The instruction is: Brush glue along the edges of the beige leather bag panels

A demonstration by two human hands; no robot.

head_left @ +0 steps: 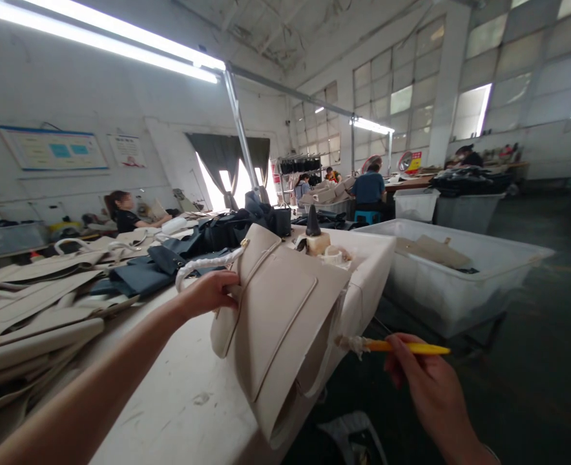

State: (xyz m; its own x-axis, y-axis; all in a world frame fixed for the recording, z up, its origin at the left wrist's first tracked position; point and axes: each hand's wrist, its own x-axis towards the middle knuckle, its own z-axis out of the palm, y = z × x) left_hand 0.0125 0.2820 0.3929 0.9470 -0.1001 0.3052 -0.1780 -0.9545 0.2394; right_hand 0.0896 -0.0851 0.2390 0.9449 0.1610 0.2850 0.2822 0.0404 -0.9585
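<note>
My left hand grips the upper edge of a cream leather handbag and holds it up, tilted, over the white work table. A white stitched handle curves from the bag past my hand. My right hand is out past the table's edge, to the right of the bag. It holds a yellow pen-like tool with a frayed white wrapped tip, which sits close to the bag's side edge. The bag's far side is hidden.
Cream leather panels lie stacked at left, with dark navy bags beyond. A black cone stands on a cream block on the table. A large white plastic bin stands to the right. Co-workers sit at benches farther off.
</note>
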